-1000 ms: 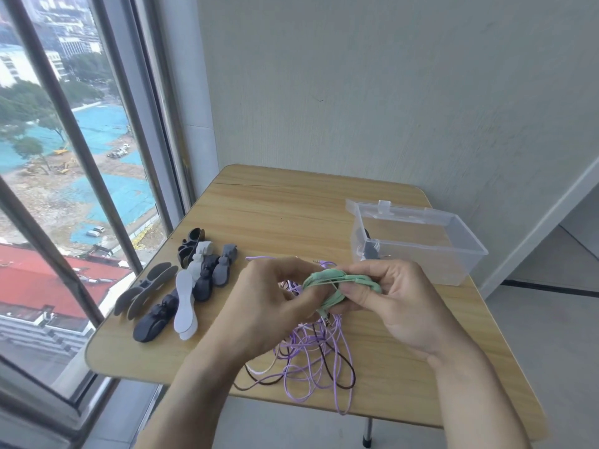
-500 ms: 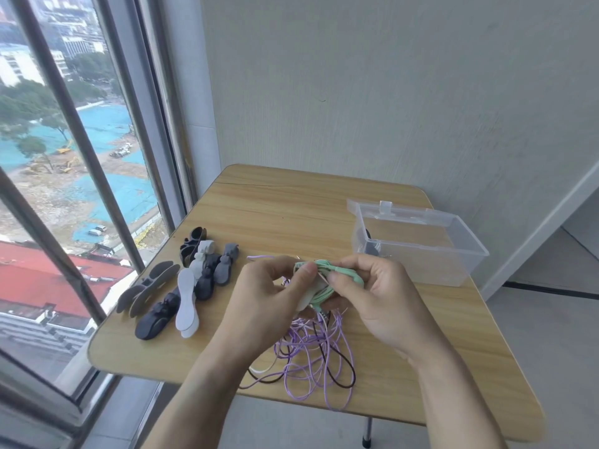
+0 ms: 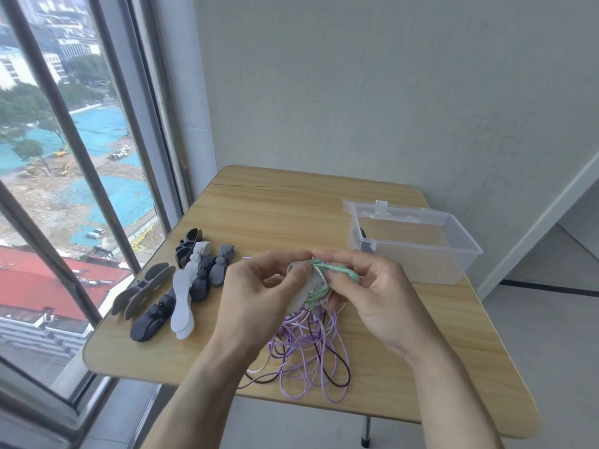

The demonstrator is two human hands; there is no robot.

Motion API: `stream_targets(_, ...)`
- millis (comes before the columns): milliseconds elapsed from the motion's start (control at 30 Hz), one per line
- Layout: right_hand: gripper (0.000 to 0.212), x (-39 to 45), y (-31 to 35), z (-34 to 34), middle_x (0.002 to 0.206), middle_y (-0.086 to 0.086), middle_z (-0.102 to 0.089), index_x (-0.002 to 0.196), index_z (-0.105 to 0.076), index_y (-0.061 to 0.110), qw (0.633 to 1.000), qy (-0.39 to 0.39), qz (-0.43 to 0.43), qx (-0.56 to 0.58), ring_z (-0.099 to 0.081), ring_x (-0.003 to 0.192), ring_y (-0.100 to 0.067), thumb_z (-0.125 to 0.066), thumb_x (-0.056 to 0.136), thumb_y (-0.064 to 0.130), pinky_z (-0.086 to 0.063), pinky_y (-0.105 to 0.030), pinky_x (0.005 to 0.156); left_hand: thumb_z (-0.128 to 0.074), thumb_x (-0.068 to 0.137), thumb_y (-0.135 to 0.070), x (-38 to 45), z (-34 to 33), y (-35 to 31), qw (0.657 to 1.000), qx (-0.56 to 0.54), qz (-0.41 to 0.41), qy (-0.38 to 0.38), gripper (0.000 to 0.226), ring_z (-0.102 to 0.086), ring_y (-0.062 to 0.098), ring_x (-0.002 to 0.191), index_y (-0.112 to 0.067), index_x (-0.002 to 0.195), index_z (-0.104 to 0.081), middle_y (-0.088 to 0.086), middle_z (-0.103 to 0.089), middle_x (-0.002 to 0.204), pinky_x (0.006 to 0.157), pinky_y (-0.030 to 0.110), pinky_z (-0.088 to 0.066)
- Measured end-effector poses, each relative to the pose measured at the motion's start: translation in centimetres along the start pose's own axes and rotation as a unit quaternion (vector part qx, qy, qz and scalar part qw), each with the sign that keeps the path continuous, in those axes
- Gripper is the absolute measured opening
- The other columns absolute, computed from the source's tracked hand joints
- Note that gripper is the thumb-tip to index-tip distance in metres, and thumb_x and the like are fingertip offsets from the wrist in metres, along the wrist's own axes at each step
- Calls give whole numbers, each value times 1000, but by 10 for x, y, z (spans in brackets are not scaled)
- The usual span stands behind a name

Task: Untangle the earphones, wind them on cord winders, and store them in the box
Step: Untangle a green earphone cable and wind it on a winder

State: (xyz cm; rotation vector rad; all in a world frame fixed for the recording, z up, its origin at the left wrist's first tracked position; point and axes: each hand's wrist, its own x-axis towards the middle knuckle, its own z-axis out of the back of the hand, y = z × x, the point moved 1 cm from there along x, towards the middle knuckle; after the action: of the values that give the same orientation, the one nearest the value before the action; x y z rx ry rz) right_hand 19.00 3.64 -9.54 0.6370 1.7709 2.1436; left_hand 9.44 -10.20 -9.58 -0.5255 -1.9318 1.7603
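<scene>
Head camera looks down on a wooden desk (image 3: 291,205) by a window, and both hands meet over its middle. Left hand (image 3: 259,296) pinches a pale cord winder (image 3: 301,294) between thumb and fingertips, fingers curled round it. Right hand (image 3: 372,290) grips the mint-green earphone cord (image 3: 337,270) wrapped over that winder, thumb pressing on top. Below the hands, at 6 o'clock, a loose tangle of purple, dark and white earphone cables (image 3: 308,354) lies on the desk, some loops reaching the near edge. Over at 9 o'clock sits a cluster of spare winders (image 3: 181,286), black, grey and white, touching one another. At 2 o'clock stands the clear plastic box (image 3: 421,251), open-topped, with something small and dark inside its left end.
</scene>
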Motion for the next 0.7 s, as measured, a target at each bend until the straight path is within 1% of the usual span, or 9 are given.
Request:
stream_targets(100, 30, -1, 2, -1, 91, -3, -77, 110, -78, 27, 1000, -6, 6, -12, -66, 61, -19, -66, 94, 4, -56, -42, 72, -73, 87, -10, 1, 2, -1, 1000, -21, 18, -5, 11, -68, 20, 69, -18, 87, -81, 22, -74, 83, 64, 32, -52)
stream_targets(200, 30, -1, 4, -3, 95, -5, -74, 109, -78, 24, 1000, -23, 15, -10, -67, 61, -19, -66, 93, 1, -56, -39, 70, -76, 86, -12, 0, 2, -3, 998, -48, 27, 4, 5, -67, 16, 66, -14, 89, -79, 18, -75, 84, 54, 22, -50)
stream_targets(333, 32, -4, 7, -3, 108, -9, -67, 113, -77, 17, 1000, 5, 4, -17, -69, 73, -15, -63, 92, -5, -56, -26, 71, -75, 76, -29, 0, 1, -2, 999, -35, 30, -1, 16, -61, 13, 62, -17, 87, -79, 5, -76, 77, 52, 20, -47)
stream_targets(433, 29, -7, 12, -5, 107, -5, -68, 113, -76, 15, 1000, 28, -3, 2, -69, 82, -10, -70, 88, 1, -53, -22, 74, -76, 76, -34, 3, 2, 1, 999, -23, 22, -35, 16, -65, 13, 68, -21, 84, -80, 1, -77, 82, 58, 26, -50)
stream_targets(467, 24, -7, 13, -8, 104, -3, -70, 110, -77, 16, 1000, 13, 3, 1, -69, 81, -12, -73, 89, 7, -53, -24, 72, -75, 75, -36, 3, 1, 1, 998, -27, 22, -42, 17, -67, 13, 70, -22, 84, -80, 2, -77, 82, 60, 28, -50)
stream_targets(533, 13, -7, 13, -12, 95, -9, -76, 100, -80, 21, 998, -56, 17, -20, -71, 82, -26, -73, 90, 26, -58, -41, 73, -77, 78, -33, 2, -1, -1, 998, -26, 18, -51, 12, -69, 15, 70, -22, 83, -80, 3, -77, 79, 60, 29, -52)
stream_targets(567, 15, -7, 12, -16, 91, -13, -76, 95, -81, 21, 995, -92, 17, -17, -71, 83, -32, -71, 91, 31, -57, -44, 75, -78, 81, -29, 1, -3, -2, 998, -22, 11, -55, 8, -71, 17, 69, -22, 83, -79, 4, -77, 77, 61, 29, -52)
stream_targets(633, 19, -6, 11, -23, 86, -14, -77, 92, -80, 15, 988, -148, -4, 36, -74, 83, -30, -70, 92, 31, -59, -39, 71, -79, 82, -25, -1, -6, -3, 998, -17, -5, -63, 1, -74, 23, 70, -24, 81, -79, 6, -76, 73, 63, 33, -54)
stream_targets(700, 20, -4, 13, -28, 88, -17, -77, 93, -79, 4, 971, -167, -74, 154, -72, 78, -26, -70, 92, 22, -58, -32, 62, -79, 82, -25, -4, -10, -5, 997, -12, -32, -74, 2, -74, 26, 69, -27, 82, -80, 8, -75, 71, 63, 40, -56)
